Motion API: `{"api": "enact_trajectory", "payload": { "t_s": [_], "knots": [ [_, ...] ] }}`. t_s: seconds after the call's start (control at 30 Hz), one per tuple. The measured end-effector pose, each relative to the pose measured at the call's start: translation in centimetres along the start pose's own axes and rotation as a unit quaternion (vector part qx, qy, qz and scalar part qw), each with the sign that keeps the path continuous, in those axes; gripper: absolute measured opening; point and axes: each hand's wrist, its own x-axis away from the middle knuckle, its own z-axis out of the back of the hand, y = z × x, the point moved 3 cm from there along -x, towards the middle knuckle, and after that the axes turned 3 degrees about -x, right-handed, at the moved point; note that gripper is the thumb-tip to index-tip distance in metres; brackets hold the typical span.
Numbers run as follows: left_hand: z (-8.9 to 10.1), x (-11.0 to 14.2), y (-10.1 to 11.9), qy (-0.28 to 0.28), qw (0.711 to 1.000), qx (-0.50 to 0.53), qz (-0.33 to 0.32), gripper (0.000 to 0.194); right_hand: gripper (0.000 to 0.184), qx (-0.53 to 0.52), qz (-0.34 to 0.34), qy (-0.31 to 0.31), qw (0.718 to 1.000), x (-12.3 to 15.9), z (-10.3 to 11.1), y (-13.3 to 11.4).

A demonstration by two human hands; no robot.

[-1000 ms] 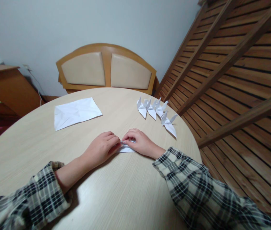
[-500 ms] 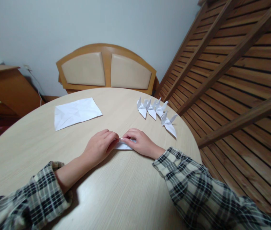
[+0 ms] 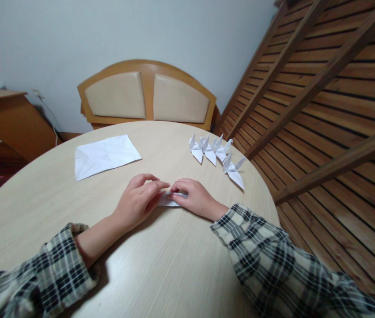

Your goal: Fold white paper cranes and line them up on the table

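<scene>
Between my hands, a small folded piece of white paper (image 3: 170, 202) lies on the round table (image 3: 160, 265). My left hand (image 3: 139, 198) grips its left end low down, while the index finger stretches out over the fold. From the other side, my right hand (image 3: 195, 198) pinches the paper between thumb and curled fingers. Most of the paper's ends are hidden under the hands. Several white paper cranes (image 3: 230, 171) stand together beyond my right hand. Past my left hand, a creased white sheet of paper (image 3: 107, 157) lies flat.
Behind the table rises a wooden headboard (image 3: 149, 95) with two cream padded panels, against a pale wall. A slatted wooden panel (image 3: 333, 110) slants along the right side. To the left stands a wooden cabinet (image 3: 5, 119), with a white cord (image 3: 53, 119) beside it.
The folded paper has shifted slightly away from me. My left hand's fingers have lifted and spread a little, index finger now extended. My right hand keeps its pinch in nearly the same place.
</scene>
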Motion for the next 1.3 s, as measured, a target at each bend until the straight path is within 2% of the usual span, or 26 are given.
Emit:
{"api": "enact_trajectory", "payload": {
  "t_s": [0.07, 0.17, 0.27, 0.33, 0.43, 0.57, 0.63, 0.83, 0.97, 1.03, 1.17, 1.3],
  "knots": [
    [0.7, 0.0, 0.1, 0.064, 0.998, -0.005, 0.02, 0.029, 0.004, 0.009, -0.019, 0.028, 0.999, 0.0, 0.3, -0.1],
    [1.4, 0.2, -0.3, 0.165, 0.982, 0.017, 0.092, 0.041, 0.008, -0.01, -0.054, 0.082, 0.995, -0.1, 0.9, 0.0],
    [0.9, 0.6, -1.6, 0.206, 0.956, 0.1, 0.182, 0.051, 0.015, -0.093, -0.094, 0.135, 0.982, -0.1, 1.2, 0.5],
    [0.0, 0.9, -2.5, 0.194, 0.935, 0.174, 0.242, 0.06, 0.018, -0.16, -0.115, 0.159, 0.967, -0.2, 1.1, 0.9],
    [-1.4, 1.0, -3.1, 0.128, 0.906, 0.285, 0.286, 0.068, 0.022, -0.264, -0.141, 0.167, 0.939, -0.3, 0.7, 1.3],
    [-2.5, 0.7, -2.0, -0.017, 0.885, 0.376, 0.273, 0.038, 0.023, -0.373, -0.166, 0.132, 0.903, -0.3, 0.1, 0.9],
    [-2.5, 0.5, -1.2, -0.055, 0.882, 0.393, 0.253, 0.028, 0.022, -0.407, -0.169, 0.112, 0.891, -0.2, -0.3, 0.6],
    [-2.3, 0.0, -0.7, -0.068, 0.858, 0.44, 0.255, 0.021, 0.021, -0.451, -0.189, 0.081, 0.868, 0.0, -1.4, 0.7],
    [-2.3, 0.1, -0.9, -0.06, 0.856, 0.434, 0.274, 0.022, 0.031, -0.48, -0.188, 0.093, 0.852, 0.1, -1.9, 0.8],
    [-2.3, 0.1, -1.0, -0.056, 0.857, 0.428, 0.282, 0.023, 0.031, -0.475, -0.174, 0.102, 0.857, 0.0, -1.9, 0.7],
    [-2.3, 0.1, -1.0, -0.053, 0.848, 0.435, 0.297, 0.024, 0.013, -0.431, -0.15, 0.079, 0.886, -0.1, -1.8, 0.3],
    [-2.3, 0.1, -1.1, -0.054, 0.846, 0.433, 0.307, 0.023, 0.012, -0.435, -0.182, 0.064, 0.88, 0.1, -1.8, 0.5]
  ]
}}
